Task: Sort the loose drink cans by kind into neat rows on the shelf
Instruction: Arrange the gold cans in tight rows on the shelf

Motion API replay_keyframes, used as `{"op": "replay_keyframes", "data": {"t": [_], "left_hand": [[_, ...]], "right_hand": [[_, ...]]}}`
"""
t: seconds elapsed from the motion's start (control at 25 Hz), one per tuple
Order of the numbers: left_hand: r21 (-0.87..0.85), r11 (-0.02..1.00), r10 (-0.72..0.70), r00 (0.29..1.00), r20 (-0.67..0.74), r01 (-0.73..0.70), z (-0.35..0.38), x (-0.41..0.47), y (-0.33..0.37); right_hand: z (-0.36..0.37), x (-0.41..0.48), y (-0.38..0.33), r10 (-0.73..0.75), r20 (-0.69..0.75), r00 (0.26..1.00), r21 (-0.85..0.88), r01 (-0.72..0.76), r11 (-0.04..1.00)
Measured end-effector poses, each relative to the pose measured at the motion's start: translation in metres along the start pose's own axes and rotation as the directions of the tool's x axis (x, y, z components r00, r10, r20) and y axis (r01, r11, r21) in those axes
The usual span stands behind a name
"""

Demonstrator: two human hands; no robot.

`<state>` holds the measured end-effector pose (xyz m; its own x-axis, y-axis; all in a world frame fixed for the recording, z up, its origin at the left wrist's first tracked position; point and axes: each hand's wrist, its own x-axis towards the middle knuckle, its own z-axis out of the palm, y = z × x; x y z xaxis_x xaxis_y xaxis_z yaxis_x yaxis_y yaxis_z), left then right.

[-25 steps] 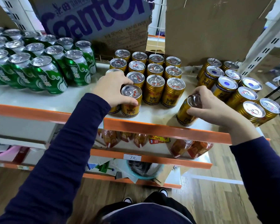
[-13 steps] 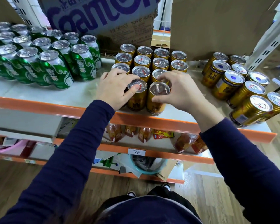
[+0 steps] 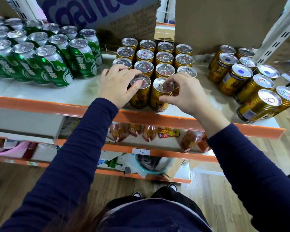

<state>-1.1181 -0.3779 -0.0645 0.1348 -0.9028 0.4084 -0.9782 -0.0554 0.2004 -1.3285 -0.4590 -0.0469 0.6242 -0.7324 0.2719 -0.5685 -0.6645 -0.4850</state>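
- Fingers (image 3: 170, 82) of my right hand (image 3: 187, 95) curl over the top rim of the front gold can (image 3: 158, 99), thumb low on its side, so I have it pinched. It stands at the front of the gold block (image 3: 164, 58), just behind the orange shelf lip (image 3: 40, 107).
- My left hand (image 3: 115, 84) wraps the neighbouring gold can (image 3: 138, 97), thumb laid across its lid.
- Both cans sit at the very front. A small pull toward me could carry either one over the lip to the floor.
- Pinching from the top gives me little say over the base, and I cannot tell whether it sits flat. Letting go while it leans could tip it into its neighbour and upset the rows behind.
- The loose gold cans (image 3: 236, 81) to the right seem to be another kind, some with blue-marked lids. A careless grab would mix them into this block.
- Those at the far right (image 3: 259, 106) stand near the shelf's end, where a sweeping sleeve could knock them off.
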Motion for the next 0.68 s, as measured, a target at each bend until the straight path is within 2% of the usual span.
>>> {"op": "replay_keyframes", "data": {"t": [0.16, 0.28, 0.4, 0.52, 0.68], "left_hand": [[-0.04, 0.998, -0.04, 0.998, 0.048, 0.042, -0.004, 0.004, 0.007], [-0.161, 0.984, -0.074, 0.997, -0.024, 0.07, -0.006, 0.017, 0.029], [-0.248, 0.968, 0.035, 0.998, -0.046, -0.045, -0.001, 0.037, 0.072], [-0.319, 0.933, 0.176, 0.984, 0.004, -0.166, 0.011, 0.054, 0.119], [-0.419, 0.87, 0.322, 0.943, 0.083, -0.26, 0.033, 0.071, 0.174]], "right_hand": [[-0.005, -0.011, 0.005, -0.044, -0.008, 0.999, 0.023, 0.044, 0.999], [-0.023, -0.026, 0.02, 0.001, -0.107, 0.994, 0.052, 0.004, 0.999], [-0.057, -0.045, 0.049, 0.061, -0.214, 0.975, 0.018, -0.059, 0.998], [-0.096, -0.067, 0.082, 0.121, -0.338, 0.933, -0.03, -0.139, 0.99], [-0.137, -0.093, 0.124, 0.231, -0.432, 0.872, -0.027, -0.269, 0.963]]}}
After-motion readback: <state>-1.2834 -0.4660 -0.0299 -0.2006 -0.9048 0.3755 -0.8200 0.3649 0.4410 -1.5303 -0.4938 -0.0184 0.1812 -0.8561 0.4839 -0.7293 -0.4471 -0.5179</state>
